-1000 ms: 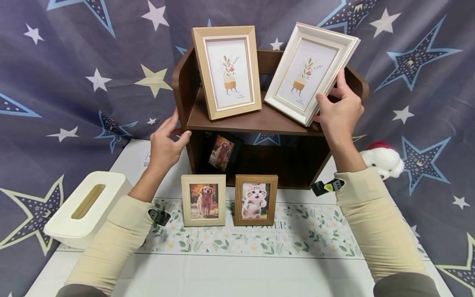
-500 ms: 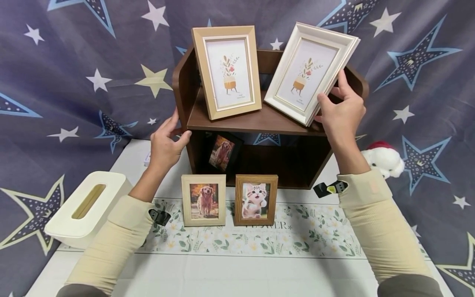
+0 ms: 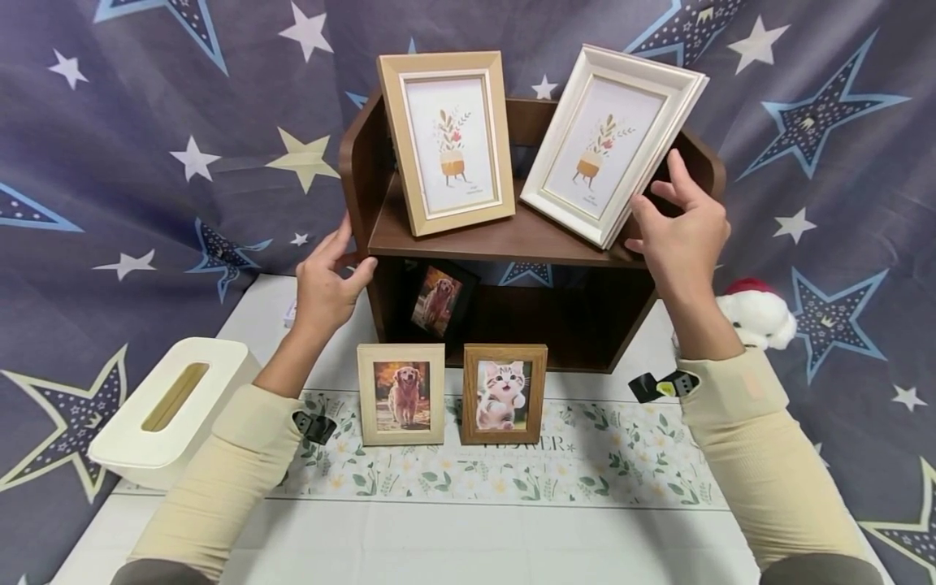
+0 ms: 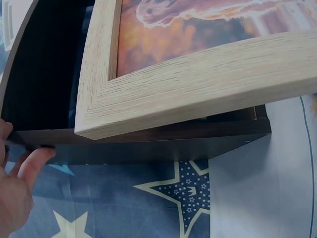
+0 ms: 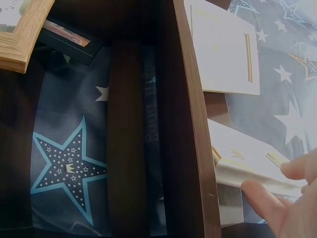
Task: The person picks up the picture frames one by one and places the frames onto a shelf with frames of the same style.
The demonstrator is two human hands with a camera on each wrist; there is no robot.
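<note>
On the brown two-tier shelf (image 3: 512,236) lean two large frames with plant prints. The tan picture frame (image 3: 405,146) is at the left; the white picture frame (image 3: 563,106) at the right is tilted clockwise. My right hand (image 3: 683,236) hovers by the white frame's lower right edge, its spread thumb and fingers apart from it. My left hand (image 3: 327,284) rests against the shelf's left side, fingers extended along the outside and thumb near the front edge. Below stand a pale wood picture frame (image 3: 402,439) with a dog photo and a brown wood picture frame (image 3: 471,394) with a kitten picture.
A black picture frame (image 3: 459,305) with a dog photo leans inside the lower tier. A white tissue box (image 3: 219,357) stands at the left, a white plush toy (image 3: 760,317) at the right. A floral runner (image 3: 578,483) crosses the white table; starry cloth (image 3: 183,106) hangs behind.
My right hand has let go of the white frame and drawn back slightly to the right and down. The frame keeps its tilt. My left hand has not moved.
</note>
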